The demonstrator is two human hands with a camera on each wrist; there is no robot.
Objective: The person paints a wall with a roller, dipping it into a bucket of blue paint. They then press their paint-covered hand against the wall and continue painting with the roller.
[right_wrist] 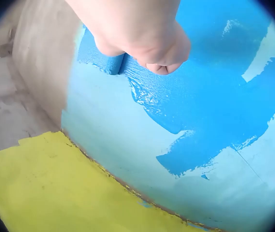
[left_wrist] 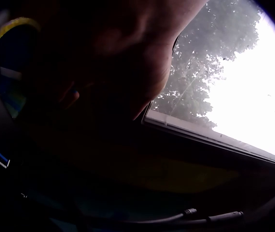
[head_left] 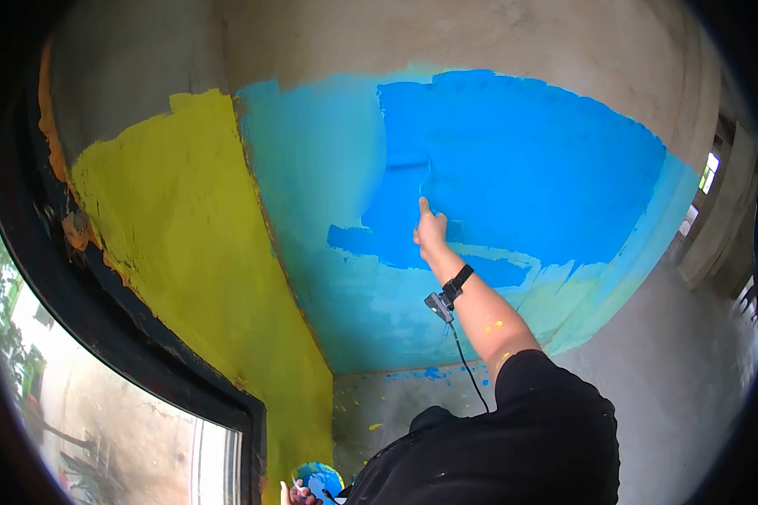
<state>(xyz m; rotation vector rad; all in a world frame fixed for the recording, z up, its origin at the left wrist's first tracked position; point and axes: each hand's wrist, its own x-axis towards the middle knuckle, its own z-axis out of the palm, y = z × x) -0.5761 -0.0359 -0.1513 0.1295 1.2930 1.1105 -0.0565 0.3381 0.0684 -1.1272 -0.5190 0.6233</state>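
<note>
My right hand (head_left: 430, 231) grips a paint roller by its handle, the arm stretched up to the wall. The blue-coated roller (head_left: 407, 166) lies against the wall at the left part of the bright blue paint (head_left: 522, 160). Seen from the right wrist, curled fingers (right_wrist: 164, 60) partly cover the roller sleeve (right_wrist: 111, 65). Low in the head view, my left hand (head_left: 301, 495) holds a paint bucket (head_left: 333, 478) at its side, its fingers curled; blue paint shows inside. The left wrist view is dark, with the bucket's yellow-smeared rim (left_wrist: 19, 21) beside the hand (left_wrist: 113, 58).
Pale turquoise wall (head_left: 312, 168) borders the wet blue. A yellow-green wall (head_left: 177, 194) meets it at a corner on the left, beside a dark-framed window (head_left: 143, 370). Paint spatters mark the grey lower wall (head_left: 396, 400). A cable (head_left: 467, 366) hangs from the right wrist camera.
</note>
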